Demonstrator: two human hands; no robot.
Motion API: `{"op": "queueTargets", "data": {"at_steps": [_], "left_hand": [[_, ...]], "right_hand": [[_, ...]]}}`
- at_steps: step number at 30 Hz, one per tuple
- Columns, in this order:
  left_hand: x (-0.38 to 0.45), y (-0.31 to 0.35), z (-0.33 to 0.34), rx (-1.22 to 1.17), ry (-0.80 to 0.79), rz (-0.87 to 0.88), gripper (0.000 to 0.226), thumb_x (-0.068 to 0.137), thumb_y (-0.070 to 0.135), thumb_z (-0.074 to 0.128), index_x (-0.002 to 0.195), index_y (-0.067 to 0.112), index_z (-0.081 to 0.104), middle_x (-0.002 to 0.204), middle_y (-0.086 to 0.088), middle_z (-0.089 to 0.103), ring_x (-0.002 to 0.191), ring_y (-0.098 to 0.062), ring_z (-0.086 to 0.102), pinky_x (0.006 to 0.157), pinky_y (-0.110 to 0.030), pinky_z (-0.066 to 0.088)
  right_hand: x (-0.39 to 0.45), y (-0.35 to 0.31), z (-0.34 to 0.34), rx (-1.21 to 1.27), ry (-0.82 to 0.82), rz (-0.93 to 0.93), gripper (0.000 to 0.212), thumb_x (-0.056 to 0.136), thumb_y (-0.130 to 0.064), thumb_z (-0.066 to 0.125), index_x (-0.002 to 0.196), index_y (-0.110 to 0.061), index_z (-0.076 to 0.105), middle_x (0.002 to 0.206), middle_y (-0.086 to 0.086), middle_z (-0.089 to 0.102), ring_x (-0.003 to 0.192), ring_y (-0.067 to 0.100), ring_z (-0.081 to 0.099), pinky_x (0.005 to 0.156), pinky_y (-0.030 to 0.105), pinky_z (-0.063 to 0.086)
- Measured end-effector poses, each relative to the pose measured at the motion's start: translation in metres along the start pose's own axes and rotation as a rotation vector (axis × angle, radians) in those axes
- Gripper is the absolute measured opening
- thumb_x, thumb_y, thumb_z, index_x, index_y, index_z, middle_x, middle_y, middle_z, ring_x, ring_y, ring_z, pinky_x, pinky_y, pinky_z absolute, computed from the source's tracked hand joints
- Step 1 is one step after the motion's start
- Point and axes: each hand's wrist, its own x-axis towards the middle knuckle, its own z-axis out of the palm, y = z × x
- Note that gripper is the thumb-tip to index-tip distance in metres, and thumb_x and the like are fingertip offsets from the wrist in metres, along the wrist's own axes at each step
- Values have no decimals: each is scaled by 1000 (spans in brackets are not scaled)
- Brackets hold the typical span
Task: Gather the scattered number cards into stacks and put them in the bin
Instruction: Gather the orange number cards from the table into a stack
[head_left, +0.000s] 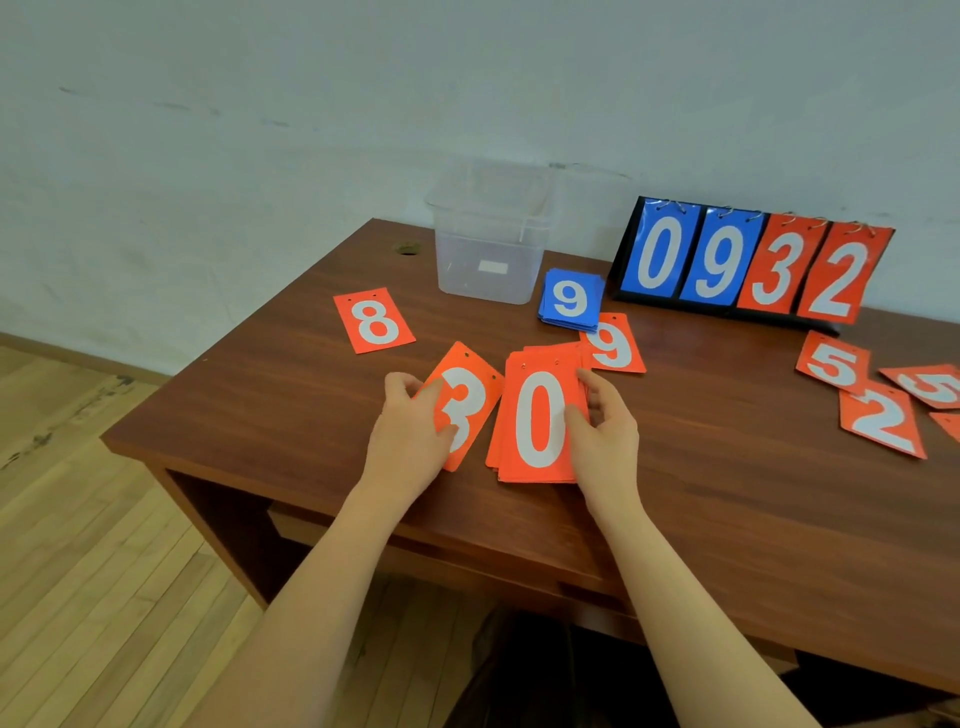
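left hand (410, 441) pinches 3 card (467, 400), half-covered | right hand (605, 441) grips 0-stack (537, 421)

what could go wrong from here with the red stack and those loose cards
1. The red stack under the right hand is fanned, with card edges showing behind the 0; lifted as is, it could spill.
2. The left hand holds the 3 card tilted; adding it that way would likely leave the stack uneven.
3. The 8 card lies far left, and the 5 and 2 cards sit near the right edge of view, so they might be missed.
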Motion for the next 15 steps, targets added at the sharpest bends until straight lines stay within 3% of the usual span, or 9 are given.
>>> {"op": "queueTargets", "data": {"at_steps": [3,7,11,15], "left_hand": [[-4,4,-7,-192,170,-24,49,89,14,58,135,14,43,134,-8,36,119,-21,46,86,-14,34],[-16,19,-18,-437,281,-75,50,90,19,57,137,18,40,135,-5,37,119,-14,43,88,-17,36],[-31,34,-9,-429,235,-32,51,90,24,56,137,20,39,135,-3,36,114,-7,40,87,-15,37],[-33,41,9,-341,161,68,50,90,22,56,137,14,40,134,-7,35,121,-18,43,96,-23,42]], "right_hand": [[0,0,-2,15,10,6,42,94,-15,53,134,-25,47,136,-2,52,122,14,52,96,36,49],[-2,2,-2,63,16,18,40,94,-14,53,132,-26,49,132,-2,55,116,14,56,86,30,52],[-6,-3,1,118,-7,30,38,95,-15,51,131,-28,49,119,-8,56,96,7,59,70,18,53],[-9,-9,3,179,-22,24,33,96,-19,51,128,-29,51,103,-19,55,87,0,58,65,14,49]]}}
